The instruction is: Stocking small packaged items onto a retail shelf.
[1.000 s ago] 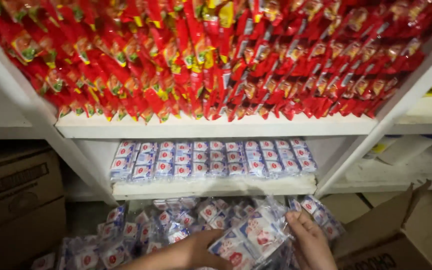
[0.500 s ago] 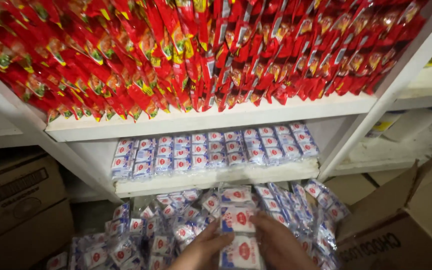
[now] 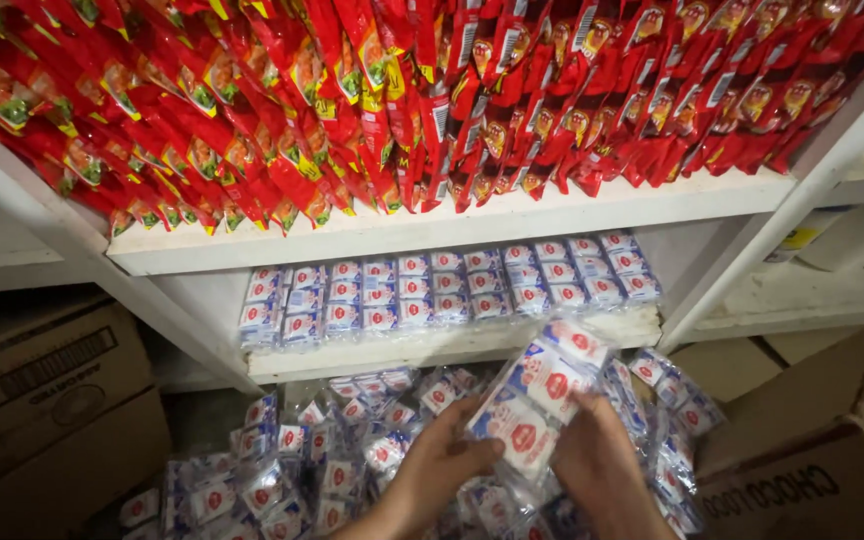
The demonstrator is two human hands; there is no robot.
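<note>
Both of my hands hold a clear plastic pack of small blue-and-white packets (image 3: 542,395), tilted with its top end to the upper right. My left hand (image 3: 439,462) grips its lower left side. My right hand (image 3: 597,462) supports its lower right side from behind. Under the hands lies a loose heap of the same packs (image 3: 302,465) on the floor. More such packs stand in a neat row (image 3: 442,290) on the low white shelf (image 3: 452,345) just above the heap.
The upper white shelf (image 3: 452,225) is packed with red snack packets (image 3: 402,100). A brown cardboard box (image 3: 47,390) stands at the left. An open cardboard box (image 3: 802,470) sits at the lower right. A white upright post (image 3: 782,215) divides the shelving on the right.
The pack in my hands has risen and tipped from upright toward the upper right, nearer the low shelf. The view has shifted slightly to the left.
</note>
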